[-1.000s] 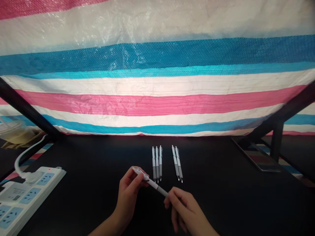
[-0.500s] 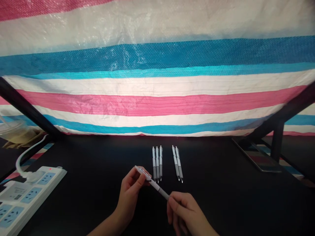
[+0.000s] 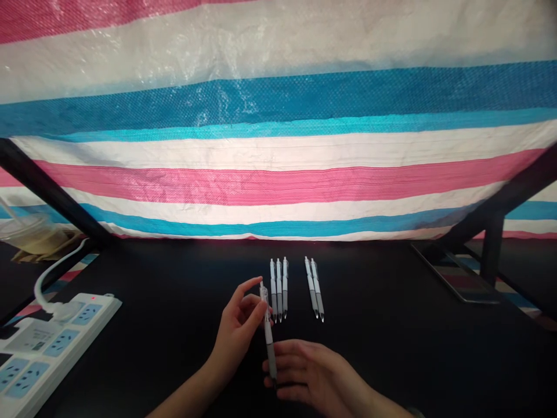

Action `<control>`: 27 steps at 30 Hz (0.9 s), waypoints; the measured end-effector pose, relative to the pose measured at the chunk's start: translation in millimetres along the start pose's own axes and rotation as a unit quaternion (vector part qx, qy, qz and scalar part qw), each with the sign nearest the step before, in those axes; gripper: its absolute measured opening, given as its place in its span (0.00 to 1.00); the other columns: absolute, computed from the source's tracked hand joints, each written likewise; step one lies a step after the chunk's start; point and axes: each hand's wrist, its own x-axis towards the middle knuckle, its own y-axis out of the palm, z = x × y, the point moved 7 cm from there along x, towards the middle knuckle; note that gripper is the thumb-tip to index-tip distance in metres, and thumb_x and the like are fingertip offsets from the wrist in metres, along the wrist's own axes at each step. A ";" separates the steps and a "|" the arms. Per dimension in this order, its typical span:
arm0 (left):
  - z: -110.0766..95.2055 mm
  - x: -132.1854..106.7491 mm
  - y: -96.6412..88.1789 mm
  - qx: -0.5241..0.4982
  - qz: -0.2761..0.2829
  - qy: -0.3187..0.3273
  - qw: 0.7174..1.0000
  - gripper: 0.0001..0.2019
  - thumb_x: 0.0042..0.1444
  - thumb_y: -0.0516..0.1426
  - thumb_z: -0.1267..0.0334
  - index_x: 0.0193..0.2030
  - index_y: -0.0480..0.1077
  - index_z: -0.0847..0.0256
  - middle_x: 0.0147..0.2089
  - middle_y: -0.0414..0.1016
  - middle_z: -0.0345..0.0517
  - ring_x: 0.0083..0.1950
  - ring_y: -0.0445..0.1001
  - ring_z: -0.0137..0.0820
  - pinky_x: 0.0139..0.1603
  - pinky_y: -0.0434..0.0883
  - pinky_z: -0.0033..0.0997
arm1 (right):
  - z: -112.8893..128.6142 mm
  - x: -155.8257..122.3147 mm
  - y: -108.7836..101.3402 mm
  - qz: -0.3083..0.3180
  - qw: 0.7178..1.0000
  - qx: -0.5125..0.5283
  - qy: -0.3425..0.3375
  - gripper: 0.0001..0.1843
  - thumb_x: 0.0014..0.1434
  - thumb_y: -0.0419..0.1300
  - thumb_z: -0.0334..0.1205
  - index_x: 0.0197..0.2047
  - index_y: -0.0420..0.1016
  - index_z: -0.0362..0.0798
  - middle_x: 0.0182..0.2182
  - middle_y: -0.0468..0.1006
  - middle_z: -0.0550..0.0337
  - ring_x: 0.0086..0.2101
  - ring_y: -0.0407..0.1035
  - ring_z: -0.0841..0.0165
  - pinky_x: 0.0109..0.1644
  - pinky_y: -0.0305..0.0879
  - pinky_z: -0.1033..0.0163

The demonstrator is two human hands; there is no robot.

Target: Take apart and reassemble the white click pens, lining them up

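A white-and-grey click pen (image 3: 268,332) stands nearly upright in my left hand (image 3: 240,318), tip down. That hand is closed on its upper half between thumb and fingers, with the index fingertip at the push button on top. My right hand (image 3: 311,371) is open beside the grey grip, its fingers stretched out behind the pen's lower end; whether they touch it I cannot tell. Just beyond lie three matching pens (image 3: 279,290) side by side, and to their right a pair of pens (image 3: 314,289), all with tips towards me.
A white power strip (image 3: 65,348) with a plugged-in white cable (image 3: 41,278) sits at the left. A dark flat glossy device (image 3: 455,276) lies at the right. Black slanted bars (image 3: 56,194) flank the black table (image 3: 174,290), and a striped sheet (image 3: 278,186) hangs behind. A plastic cup (image 3: 30,232) stands far left.
The pen has swung from a slant to nearly upright. My right fingers have let go of its grip and spread out. My left index finger has moved onto the pen's top.
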 end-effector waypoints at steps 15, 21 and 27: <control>5.9 1.0 0.2 -0.007 0.014 -0.018 1.000 0.17 0.55 0.61 0.57 0.50 0.66 0.56 0.30 0.76 0.40 0.32 0.75 0.33 0.31 0.73 0.30 | -1.4 -0.1 0.2 -0.006 1.000 0.011 0.023 0.28 0.61 0.53 0.54 0.50 0.75 0.37 0.49 0.76 0.37 0.49 0.71 0.54 0.55 0.58 0.50; 5.5 0.6 -1.1 -0.006 0.002 -0.017 1.000 0.20 0.56 0.60 0.58 0.54 0.62 0.54 0.31 0.76 0.40 0.32 0.76 0.33 0.33 0.74 0.30 | 0.0 -0.4 1.9 0.000 1.000 -0.001 0.026 0.29 0.61 0.52 0.54 0.51 0.74 0.38 0.50 0.76 0.39 0.49 0.71 0.55 0.55 0.59 0.50; 7.9 1.5 -2.2 -0.011 0.006 -0.020 1.000 0.17 0.55 0.61 0.58 0.50 0.65 0.56 0.29 0.76 0.40 0.31 0.75 0.32 0.31 0.73 0.28 | -1.6 0.2 0.3 0.005 1.000 0.004 0.020 0.28 0.63 0.50 0.52 0.52 0.74 0.36 0.50 0.75 0.36 0.49 0.71 0.54 0.55 0.58 0.50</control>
